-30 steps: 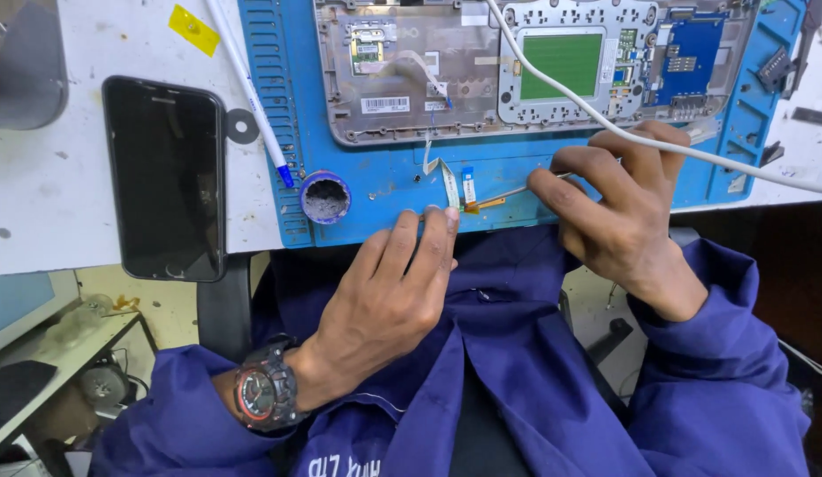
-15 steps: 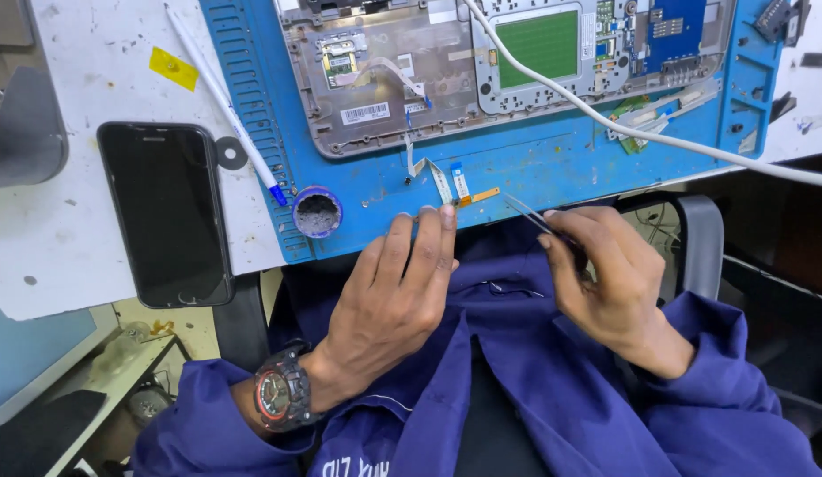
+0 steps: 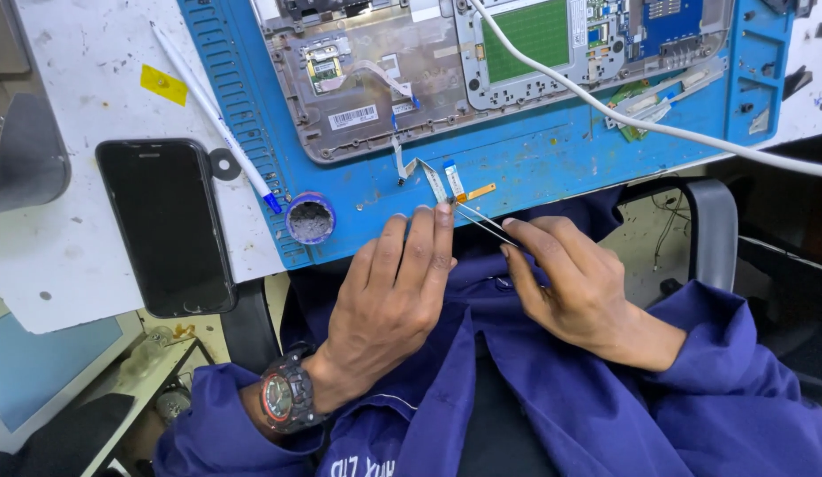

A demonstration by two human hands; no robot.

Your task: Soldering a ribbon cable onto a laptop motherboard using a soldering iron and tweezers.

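Over the last second the right hand (image 3: 579, 287) had drawn back from the blue work mat (image 3: 552, 168) toward the person's lap, and it now held a pair of thin metal tweezers (image 3: 483, 223) pinched between thumb and fingers, the tips reaching up to the mat's near edge. The left hand (image 3: 397, 287) had barely shifted: it lay flat, fingers straight and together, gripping nothing, with its fingertips pressed against the near edge of the mat beside the end of the white flat ribbon cable (image 3: 433, 179). That cable trailed from the opened laptop base (image 3: 367, 79) down across the mat, and a small orange flex strip (image 3: 474, 192) lay just beside it, where the tweezer tips met it. Judging from this, the work had moved from bare fingers to tweezers at the cable ends. A white pen (image 3: 212, 115), a dark phone (image 3: 168, 225) and a small round pot (image 3: 310, 218) lay toward the mat's left edge.
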